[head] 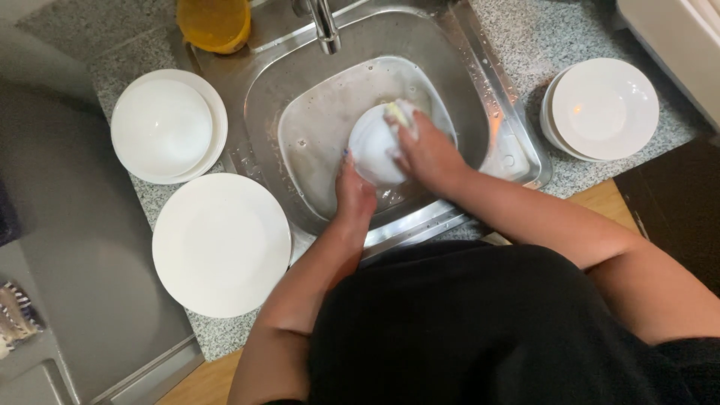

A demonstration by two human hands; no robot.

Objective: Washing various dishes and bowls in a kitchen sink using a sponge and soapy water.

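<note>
Over the steel sink [465,90], my left hand [352,193] grips a white bowl [375,146] from its near edge, holding it above soapy water. My right hand [429,154] presses a yellowish sponge [401,114] against the bowl's far side, fingers curled around it. The sponge is mostly hidden by my fingers and foam.
A large white plate [221,244] lies on the speckled counter at left, with a bowl stacked on a plate [166,124] behind it. More stacked white dishes [604,109] sit right of the sink. A yellow bottle [214,24] stands near the tap [324,26].
</note>
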